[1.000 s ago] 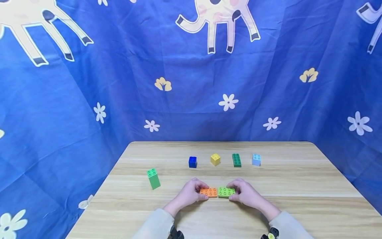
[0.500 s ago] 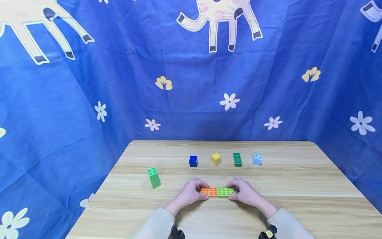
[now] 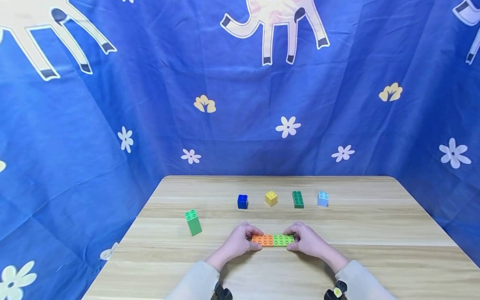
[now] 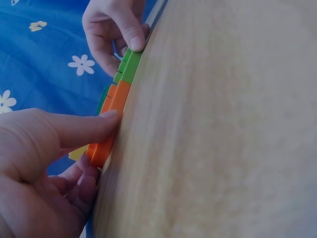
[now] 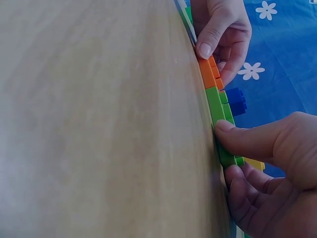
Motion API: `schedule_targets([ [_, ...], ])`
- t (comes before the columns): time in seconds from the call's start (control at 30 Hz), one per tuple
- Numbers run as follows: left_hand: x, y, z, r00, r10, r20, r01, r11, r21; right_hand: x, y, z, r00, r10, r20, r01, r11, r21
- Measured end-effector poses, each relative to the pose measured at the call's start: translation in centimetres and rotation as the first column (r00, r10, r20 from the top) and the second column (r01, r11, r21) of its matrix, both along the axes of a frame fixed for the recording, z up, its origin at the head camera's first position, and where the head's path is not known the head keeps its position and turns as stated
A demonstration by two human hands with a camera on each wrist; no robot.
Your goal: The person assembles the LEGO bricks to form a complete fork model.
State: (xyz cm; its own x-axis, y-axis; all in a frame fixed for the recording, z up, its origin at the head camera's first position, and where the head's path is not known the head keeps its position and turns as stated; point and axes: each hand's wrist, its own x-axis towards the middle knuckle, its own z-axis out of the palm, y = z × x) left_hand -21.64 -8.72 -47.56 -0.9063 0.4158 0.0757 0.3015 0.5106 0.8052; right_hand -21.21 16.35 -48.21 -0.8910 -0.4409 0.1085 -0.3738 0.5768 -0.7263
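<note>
Oblong orange studded plastic brick (image 3: 262,240): flat on the pale wood-grain tabletop (image 3: 375,233), studs up, in front of the person.
Oblong lime-green studded plastic brick (image 3: 283,240): end to end with the orange one, short ends touching, long sides in line.
Left hand (image 3: 238,241): thumb and fingers pinch the orange brick near its outer end.
Right hand (image 3: 305,241): pinches the lime-green brick near its outer end.
Squaring the ends: apparently the step in hand; light, even pressure from both sides should suit, as a hard push could skew the pair.
Letting go: best done by opening the fingers straight outward, so neither brick gets dragged or turned.
Lettering on the bricks: none readable; stud tops too small to tell.
Black device at the right cuff (image 3: 341,286): a yellowish spot, no legible words.
Blue printed cloth backdrop (image 3: 232,133): flowers and animal legs, no writing seen.
</note>
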Motion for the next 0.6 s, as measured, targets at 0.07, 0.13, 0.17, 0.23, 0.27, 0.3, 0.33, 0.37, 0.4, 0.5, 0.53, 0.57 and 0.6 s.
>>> schedule_targets([
  [0.07,0.0,0.0,0.1,1.000,-0.002,-0.002,0.002,1.000,0.004,0.0,0.0,0.1,1.000,-0.004,0.005,0.004,1.000,0.000],
  [0.13,0.0,0.0,0.1,1.000,-0.004,-0.005,0.004,1.000,0.008,0.0,-0.1,0.2,1.000,-0.006,0.010,0.006,1.000,-0.001],
  [0.17,0.0,0.0,0.1,1.000,-0.004,-0.004,0.004,1.000,0.009,0.0,-0.1,0.2,1.000,-0.009,0.013,0.009,1.000,-0.001],
  [0.23,0.0,0.0,0.0,1.000,-0.003,-0.002,0.003,1.000,0.013,-0.1,0.0,0.1,1.000,-0.010,0.018,0.010,1.000,-0.006],
  [0.27,0.0,0.0,0.0,1.000,0.001,0.002,-0.001,1.000,0.014,-0.1,0.0,0.1,1.000,-0.010,0.020,0.010,1.000,-0.012],
  [0.3,0.0,0.0,0.0,1.000,0.005,0.007,-0.005,1.000,0.015,-0.1,0.1,0.1,1.000,-0.008,0.018,0.008,1.000,-0.019],
  [0.33,0.0,0.0,-0.1,1.000,0.007,0.010,-0.008,1.000,0.018,-0.1,0.2,0.0,1.000,-0.007,0.017,0.007,1.000,-0.028],
  [0.37,0.0,0.0,-0.1,1.000,0.012,0.016,-0.012,1.000,0.019,-0.1,0.3,0.0,1.000,-0.007,0.018,0.007,0.999,-0.037],
  [0.4,0.0,0.0,-0.1,1.000,0.016,0.022,-0.016,1.000,0.023,-0.1,0.5,0.0,1.000,-0.005,0.017,0.006,0.999,-0.054],
  [0.5,0.0,-0.2,-0.1,0.999,0.027,0.036,-0.028,0.999,0.034,0.0,0.9,0.0,0.999,-0.015,0.035,0.018,0.995,-0.093],
  [0.53,0.0,-0.3,-0.1,0.999,0.028,0.038,-0.030,0.999,0.038,0.1,1.0,0.0,0.999,-0.024,0.043,0.028,0.994,-0.103],
  [0.57,0.0,-0.3,0.0,0.999,0.032,0.043,-0.033,0.999,0.039,0.1,1.2,0.0,0.998,-0.033,0.051,0.039,0.993,-0.113],
  [0.6,-0.1,-0.5,0.0,0.999,0.031,0.044,-0.033,0.998,0.044,0.1,1.4,0.1,0.997,-0.043,0.058,0.050,0.991,-0.122],
])
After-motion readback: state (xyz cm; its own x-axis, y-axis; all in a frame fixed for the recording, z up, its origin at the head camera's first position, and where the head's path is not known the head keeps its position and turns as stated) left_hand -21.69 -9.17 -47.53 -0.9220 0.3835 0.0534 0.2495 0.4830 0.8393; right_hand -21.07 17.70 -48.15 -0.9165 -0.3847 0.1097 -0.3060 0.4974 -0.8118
